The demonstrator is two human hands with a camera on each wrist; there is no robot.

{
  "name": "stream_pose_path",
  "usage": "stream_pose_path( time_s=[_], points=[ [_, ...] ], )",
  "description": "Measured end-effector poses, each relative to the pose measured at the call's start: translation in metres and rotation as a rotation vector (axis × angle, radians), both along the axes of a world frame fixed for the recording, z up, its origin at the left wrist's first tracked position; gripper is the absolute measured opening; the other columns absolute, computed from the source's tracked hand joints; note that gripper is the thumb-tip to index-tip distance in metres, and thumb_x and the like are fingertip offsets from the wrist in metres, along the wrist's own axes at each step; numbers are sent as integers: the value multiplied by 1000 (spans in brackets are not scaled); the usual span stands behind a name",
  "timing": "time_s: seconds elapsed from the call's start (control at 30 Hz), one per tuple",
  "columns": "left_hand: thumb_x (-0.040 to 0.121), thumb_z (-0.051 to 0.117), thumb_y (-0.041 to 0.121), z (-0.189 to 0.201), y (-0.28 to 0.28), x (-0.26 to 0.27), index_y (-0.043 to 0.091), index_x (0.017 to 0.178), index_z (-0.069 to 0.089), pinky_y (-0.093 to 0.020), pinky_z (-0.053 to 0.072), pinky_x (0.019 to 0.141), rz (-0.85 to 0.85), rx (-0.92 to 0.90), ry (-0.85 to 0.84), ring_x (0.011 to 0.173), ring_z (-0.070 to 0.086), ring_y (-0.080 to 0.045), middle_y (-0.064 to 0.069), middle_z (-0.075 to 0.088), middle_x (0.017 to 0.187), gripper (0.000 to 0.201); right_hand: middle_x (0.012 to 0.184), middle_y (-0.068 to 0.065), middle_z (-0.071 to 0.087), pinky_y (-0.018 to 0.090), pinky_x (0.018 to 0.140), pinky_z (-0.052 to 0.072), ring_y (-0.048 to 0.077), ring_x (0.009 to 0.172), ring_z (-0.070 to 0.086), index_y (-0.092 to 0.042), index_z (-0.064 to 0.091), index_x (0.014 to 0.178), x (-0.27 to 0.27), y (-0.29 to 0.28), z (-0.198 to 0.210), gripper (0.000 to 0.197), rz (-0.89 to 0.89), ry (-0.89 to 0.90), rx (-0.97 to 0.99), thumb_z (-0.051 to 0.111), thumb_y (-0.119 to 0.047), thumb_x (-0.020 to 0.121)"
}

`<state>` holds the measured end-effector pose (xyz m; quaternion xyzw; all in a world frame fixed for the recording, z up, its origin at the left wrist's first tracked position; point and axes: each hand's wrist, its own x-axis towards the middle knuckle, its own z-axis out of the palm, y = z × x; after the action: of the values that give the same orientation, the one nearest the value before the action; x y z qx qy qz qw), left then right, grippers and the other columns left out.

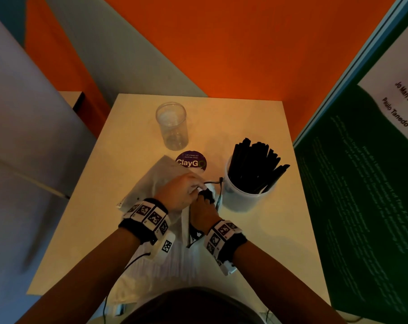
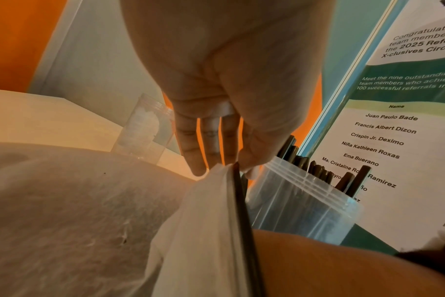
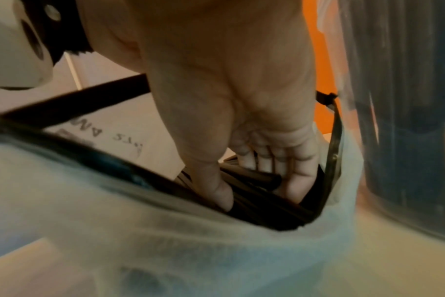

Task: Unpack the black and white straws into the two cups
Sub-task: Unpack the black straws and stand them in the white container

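left hand: pinches bag rim, frame centre
right hand: fingers curled round black straws inside bag

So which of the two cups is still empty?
The tall clear cup at the table's far side, beyond the purple sticker. The wider cup beside the hands already holds black straws.

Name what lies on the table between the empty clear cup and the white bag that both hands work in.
A round purple ClayGo sticker lies flat on the table there, seen in the head view.
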<state>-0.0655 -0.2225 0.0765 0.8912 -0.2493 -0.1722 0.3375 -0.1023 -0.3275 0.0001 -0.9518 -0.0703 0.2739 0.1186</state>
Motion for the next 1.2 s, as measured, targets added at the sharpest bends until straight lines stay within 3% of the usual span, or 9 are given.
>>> stream_pose_path(
  time_s=[0.2,0.47,0.63,0.77,0.93,1.0,1.07,1.13,1.2],
  points=[
    [91,56,3,-3,1,2,9,108,69,-6,34,77,-9,-4,-2,97,49,-6,-3,58,122,22,145,23,29,51,109,31,42,130,35,-2,22,146,-6,7,0,54,39,-53,-119,40,-17,99],
    [91,57,5,-6,2,0,11,109,69,1,32,74,-10,-2,3,98,48,-4,1,56,123,22,146,21,32,47,109,33,39,131,36,-1,27,145,0,5,4,48,20,16,-55,37,-17,101],
    [90,57,5,-4,2,0,12,109,69,-16,36,81,-5,8,2,105,52,-10,1,57,121,23,146,22,29,49,109,33,39,131,36,-2,26,146,5,1,8,48,-6,39,53,34,-18,102],
    [91,57,5,-3,3,0,13,108,69,-20,38,84,-17,3,-7,105,52,-11,0,57,120,22,138,23,45,45,105,40,38,126,46,1,43,136,11,-1,3,39,-56,121,134,33,-15,103],
    [89,57,2,-5,4,-1,10,107,69,-27,41,95,-40,19,-39,112,51,-15,-3,57,122,23,141,22,47,36,111,27,34,131,42,6,48,133,23,-6,11,37,-213,266,332,31,-7,103],
    [88,56,0,-6,4,0,9,109,68,-30,41,97,-55,26,-64,114,51,-18,-4,58,122,26,134,21,54,36,104,38,32,120,53,4,54,128,31,-15,20,34,-193,314,367,40,-9,100],
    [89,56,1,-7,4,0,10,113,66,-32,42,98,-50,15,-67,115,52,-19,-5,58,123,28,122,19,62,33,86,51,23,94,63,3,56,123,36,-22,27,31,-213,352,420,46,-13,98],
    [88,57,3,-6,3,-1,13,117,63,-36,44,98,-42,8,-66,114,52,-20,-5,57,125,31,102,19,66,36,80,56,24,79,65,6,58,114,36,-30,36,25,-230,429,508,45,-8,97],
    [84,61,9,-7,2,-2,17,122,59,-41,44,99,-73,60,-82,117,49,-20,-3,54,127,39,83,16,64,31,67,58,21,66,63,7,58,109,32,-44,49,20,-315,550,649,44,-2,97]
  ],
)
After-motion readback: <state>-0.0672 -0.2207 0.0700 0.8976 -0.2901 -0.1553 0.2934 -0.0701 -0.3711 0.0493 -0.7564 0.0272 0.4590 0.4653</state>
